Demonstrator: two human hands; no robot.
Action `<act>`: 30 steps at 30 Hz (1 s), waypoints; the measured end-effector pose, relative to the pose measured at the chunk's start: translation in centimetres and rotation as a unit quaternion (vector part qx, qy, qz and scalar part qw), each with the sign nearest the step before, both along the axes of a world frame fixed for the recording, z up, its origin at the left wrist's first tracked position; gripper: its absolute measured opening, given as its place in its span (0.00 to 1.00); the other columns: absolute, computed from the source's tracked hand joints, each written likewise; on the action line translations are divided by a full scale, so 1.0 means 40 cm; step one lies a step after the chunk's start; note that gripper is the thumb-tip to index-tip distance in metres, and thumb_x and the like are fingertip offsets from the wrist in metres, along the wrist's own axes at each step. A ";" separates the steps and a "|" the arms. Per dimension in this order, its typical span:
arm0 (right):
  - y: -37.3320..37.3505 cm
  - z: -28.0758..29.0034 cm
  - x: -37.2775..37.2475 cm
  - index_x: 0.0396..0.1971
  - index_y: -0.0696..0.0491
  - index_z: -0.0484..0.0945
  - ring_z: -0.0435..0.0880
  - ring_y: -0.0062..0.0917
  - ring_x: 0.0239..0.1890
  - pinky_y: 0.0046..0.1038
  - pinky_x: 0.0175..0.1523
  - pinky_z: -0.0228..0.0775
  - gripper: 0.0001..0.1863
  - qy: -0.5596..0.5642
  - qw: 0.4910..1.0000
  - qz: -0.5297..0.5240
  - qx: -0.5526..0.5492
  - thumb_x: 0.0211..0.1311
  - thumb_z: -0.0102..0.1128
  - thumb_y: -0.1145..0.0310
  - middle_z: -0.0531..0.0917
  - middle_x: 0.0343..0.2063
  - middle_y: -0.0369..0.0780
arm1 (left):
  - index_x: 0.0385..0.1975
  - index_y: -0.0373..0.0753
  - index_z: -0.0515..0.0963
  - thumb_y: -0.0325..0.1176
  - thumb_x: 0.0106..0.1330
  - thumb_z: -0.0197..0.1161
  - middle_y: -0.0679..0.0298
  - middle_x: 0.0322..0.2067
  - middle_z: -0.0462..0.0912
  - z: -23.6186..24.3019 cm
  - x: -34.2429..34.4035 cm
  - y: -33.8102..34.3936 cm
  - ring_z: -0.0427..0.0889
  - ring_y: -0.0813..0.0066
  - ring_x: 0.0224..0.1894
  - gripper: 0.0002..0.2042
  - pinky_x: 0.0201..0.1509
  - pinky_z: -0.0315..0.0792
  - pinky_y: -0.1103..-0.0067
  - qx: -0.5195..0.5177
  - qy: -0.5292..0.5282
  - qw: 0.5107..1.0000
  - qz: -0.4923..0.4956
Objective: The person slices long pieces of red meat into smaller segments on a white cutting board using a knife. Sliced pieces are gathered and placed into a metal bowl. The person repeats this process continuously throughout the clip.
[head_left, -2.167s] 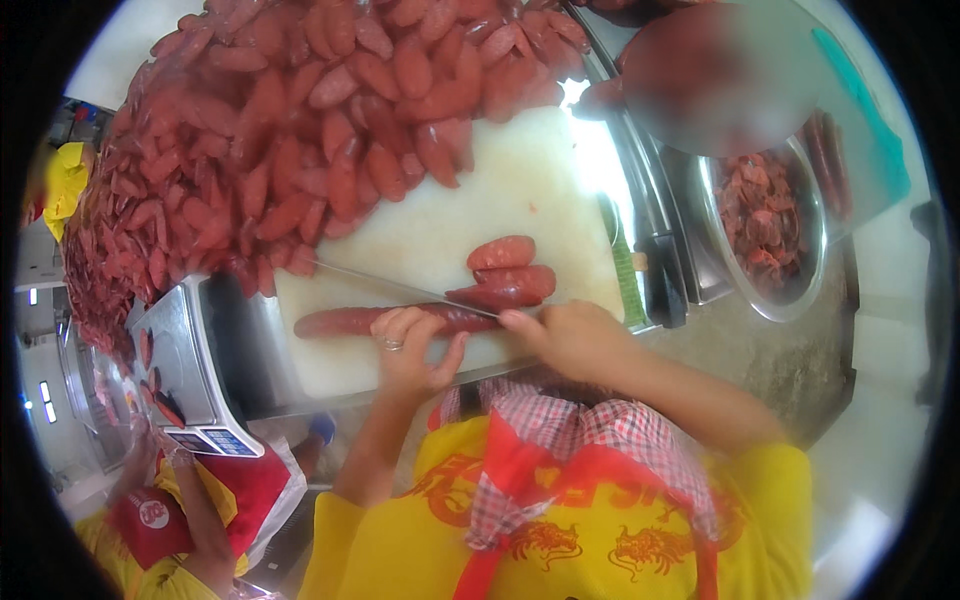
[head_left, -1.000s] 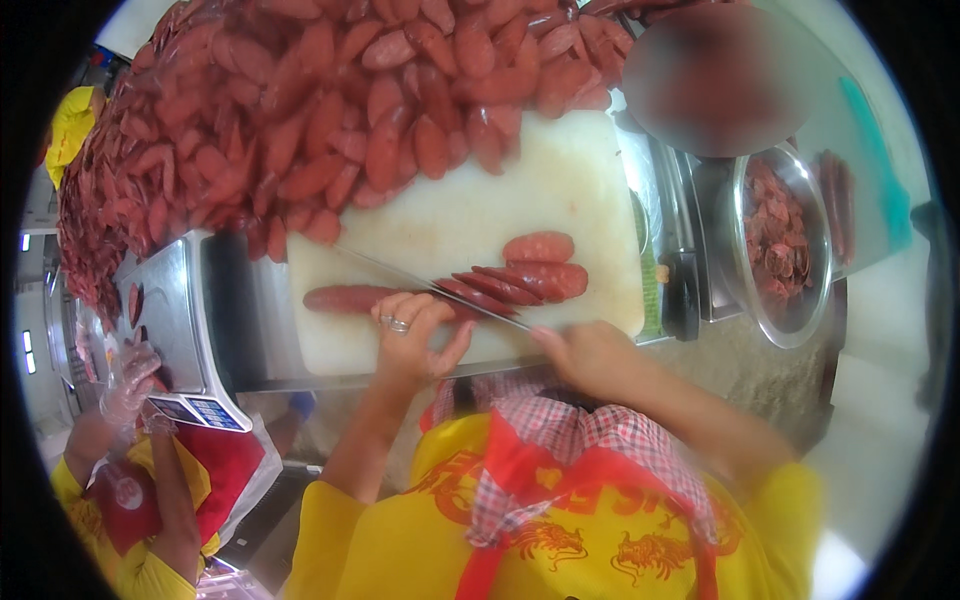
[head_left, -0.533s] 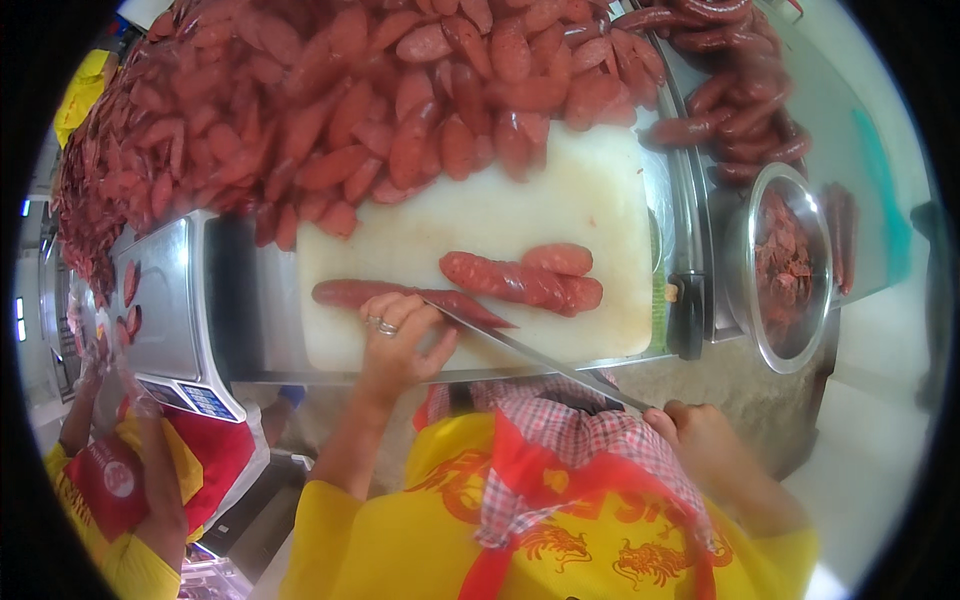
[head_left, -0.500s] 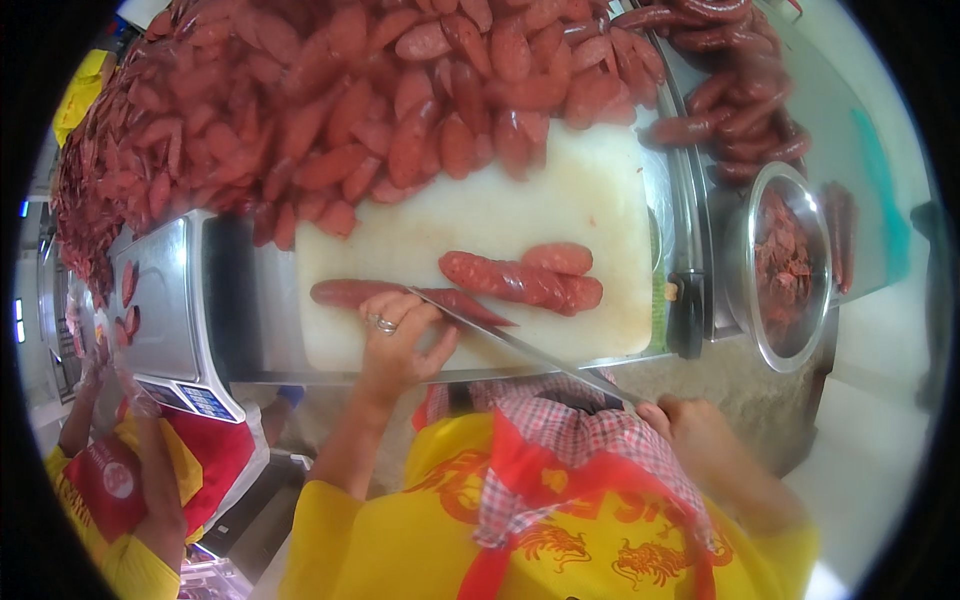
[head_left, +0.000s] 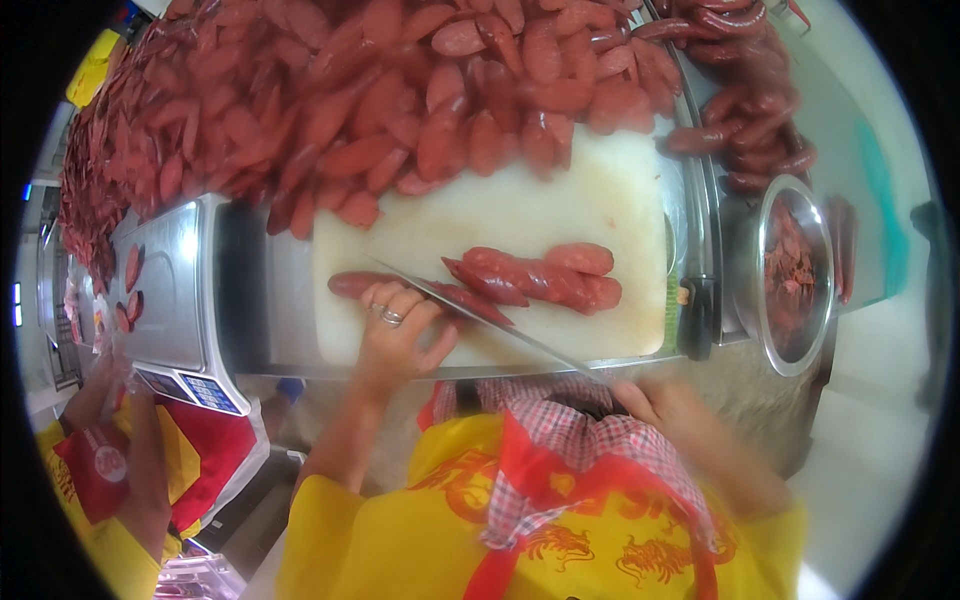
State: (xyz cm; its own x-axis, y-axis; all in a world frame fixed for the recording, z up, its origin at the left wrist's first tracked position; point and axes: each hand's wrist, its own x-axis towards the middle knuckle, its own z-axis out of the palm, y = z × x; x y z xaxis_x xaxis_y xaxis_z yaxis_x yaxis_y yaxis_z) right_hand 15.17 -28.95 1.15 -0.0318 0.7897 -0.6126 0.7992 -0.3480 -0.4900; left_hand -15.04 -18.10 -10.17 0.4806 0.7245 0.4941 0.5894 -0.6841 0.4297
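Note:
On the white cutting board (head_left: 490, 215), my left hand (head_left: 392, 332) holds a dark red sausage (head_left: 347, 286), fingers bent over it. My right hand (head_left: 642, 402), somewhat blurred, is closed round the handle of a long knife (head_left: 520, 340); the handle itself is hidden in it. The blade slants across the sausage just beside my left fingertips, its tip past the sausage's far side. To the right of the blade lies a row of slanted sausage slices (head_left: 545, 278), leaning on one another. Part of the sausage being cut is hidden under my fingers and the blade.
A big heap of sliced sausage (head_left: 330, 110) covers the board's far side. Whole sausages (head_left: 755, 110) are piled at the right, behind a steel bowl of scraps (head_left: 790, 270). A scale (head_left: 165, 290) with a few slices stands left. Near it a co-worker's arm (head_left: 150, 450) shows.
The blade has moved farther up and left, its tip now beyond the sausage. A cut slice now lies against the left end of the row. The whole view has shifted slightly.

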 end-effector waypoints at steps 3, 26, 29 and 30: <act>-0.084 0.085 0.039 0.23 0.61 0.80 0.80 0.53 0.28 0.44 0.36 0.73 0.34 -0.060 0.994 -0.027 -0.088 0.69 0.43 0.43 0.79 0.20 0.55 | 0.33 0.43 0.78 0.30 0.43 0.72 0.65 0.37 0.75 -0.008 0.002 0.008 0.73 0.64 0.43 0.15 0.50 0.64 0.67 0.001 -0.014 1.000 -0.011; -0.059 0.006 -0.041 0.28 0.62 0.80 0.80 0.54 0.28 0.45 0.37 0.72 0.36 -0.020 0.997 -0.018 -0.075 0.69 0.40 0.41 0.79 0.20 0.57 | 0.35 0.44 0.77 0.30 0.41 0.74 0.65 0.39 0.76 -0.026 -0.046 0.006 0.72 0.63 0.45 0.19 0.51 0.62 0.69 -0.004 -0.022 0.999 0.023; 0.051 -0.112 -0.123 0.29 0.61 0.81 0.80 0.53 0.28 0.47 0.38 0.73 0.34 0.035 0.998 0.024 0.047 0.70 0.40 0.42 0.80 0.23 0.58 | 0.35 0.44 0.77 0.31 0.43 0.73 0.66 0.38 0.76 -0.030 -0.042 -0.002 0.72 0.63 0.44 0.17 0.51 0.62 0.69 0.003 -0.031 0.999 0.037; 0.088 -0.139 -0.150 0.29 0.61 0.81 0.80 0.53 0.28 0.47 0.37 0.73 0.33 0.021 0.997 0.063 0.040 0.70 0.40 0.43 0.80 0.22 0.57 | 0.35 0.44 0.77 0.31 0.43 0.72 0.67 0.38 0.75 -0.029 -0.041 -0.005 0.72 0.64 0.44 0.17 0.50 0.62 0.69 -0.001 -0.029 0.999 0.043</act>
